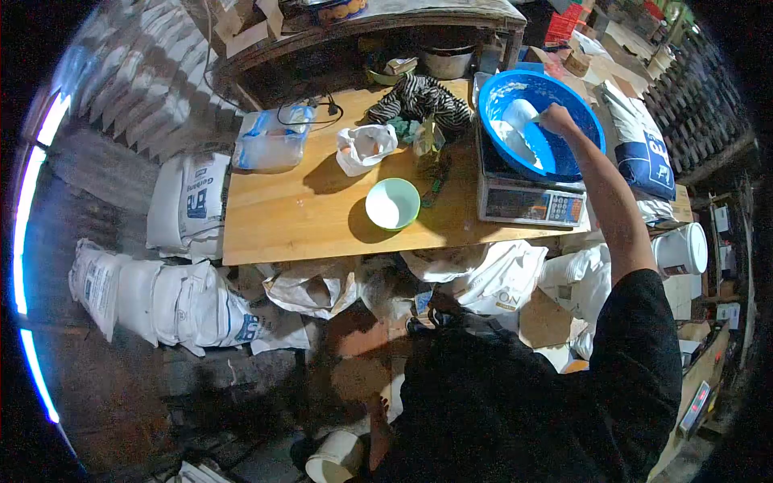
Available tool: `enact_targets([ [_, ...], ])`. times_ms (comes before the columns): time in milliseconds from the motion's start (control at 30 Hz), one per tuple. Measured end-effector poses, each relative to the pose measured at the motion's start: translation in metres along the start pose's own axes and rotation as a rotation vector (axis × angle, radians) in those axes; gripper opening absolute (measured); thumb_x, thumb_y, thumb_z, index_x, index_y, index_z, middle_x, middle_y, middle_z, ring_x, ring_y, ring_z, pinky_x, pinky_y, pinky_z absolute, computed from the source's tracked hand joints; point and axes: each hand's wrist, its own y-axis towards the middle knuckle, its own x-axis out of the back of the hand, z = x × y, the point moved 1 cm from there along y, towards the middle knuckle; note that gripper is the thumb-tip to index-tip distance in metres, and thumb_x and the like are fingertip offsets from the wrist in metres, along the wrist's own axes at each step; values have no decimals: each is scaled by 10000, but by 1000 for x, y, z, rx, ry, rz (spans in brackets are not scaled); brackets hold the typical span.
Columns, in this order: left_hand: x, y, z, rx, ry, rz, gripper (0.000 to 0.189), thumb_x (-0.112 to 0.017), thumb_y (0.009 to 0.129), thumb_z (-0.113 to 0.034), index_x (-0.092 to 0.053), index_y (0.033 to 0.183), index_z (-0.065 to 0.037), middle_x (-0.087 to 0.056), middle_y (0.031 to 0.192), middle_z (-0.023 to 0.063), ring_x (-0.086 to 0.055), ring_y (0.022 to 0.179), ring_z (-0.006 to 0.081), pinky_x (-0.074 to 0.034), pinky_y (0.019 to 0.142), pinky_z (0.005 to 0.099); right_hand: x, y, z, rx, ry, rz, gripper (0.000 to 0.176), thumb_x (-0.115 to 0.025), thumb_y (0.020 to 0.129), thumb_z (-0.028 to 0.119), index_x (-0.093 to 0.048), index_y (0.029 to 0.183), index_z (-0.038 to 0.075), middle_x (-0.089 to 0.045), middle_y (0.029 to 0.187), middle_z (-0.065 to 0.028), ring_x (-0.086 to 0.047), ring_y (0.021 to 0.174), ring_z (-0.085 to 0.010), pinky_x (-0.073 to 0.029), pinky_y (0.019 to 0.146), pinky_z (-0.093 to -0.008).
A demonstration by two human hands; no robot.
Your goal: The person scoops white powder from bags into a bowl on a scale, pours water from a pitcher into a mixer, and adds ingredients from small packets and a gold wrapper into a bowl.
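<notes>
My right hand (555, 119) reaches over a large blue basin (592, 101), fingers closed on a white, rounded scoop-like tool (522, 113). White powder (515, 141) lies in the basin below it and sticks to the inner wall. The basin rests on a digital scale (515, 203) with a keypad, at the right of the wooden table (298, 217). Nearer the table's front edge stands a light green bowl (392, 204), pale inside. My left hand is out of sight.
An open white plastic bag (366, 149), a striped cloth (423, 103) and a clear plastic bag (274, 141) lie on the table. Filled white sacks (189, 201) stand at left, another sack (640, 141) beside the scale. A white bucket (334, 457) is on the floor.
</notes>
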Motion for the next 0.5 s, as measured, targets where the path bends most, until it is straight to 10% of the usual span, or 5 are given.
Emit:
enact_targets([
  [133,-2,-4,10,8,-13,0,310,-558,944,-344,-579,1166,-127,-608,959,29,-591,763,203,-476,622,404,7,-2,13,-115,5,-28,324,-581,801,232,-681,893,-62,-654,995,-310,-656,957,-427,-528,858,-486],
  [500,-8,0,12,-4,-9,23,306,-544,950,-346,-573,1170,-137,-610,977,25,-592,785,208,-478,627,415,25,-17,24,24,56,-124,291,-558,799,229,-665,805,-41,-654,873,-304,-654,851,-460,-531,798,-519],
])
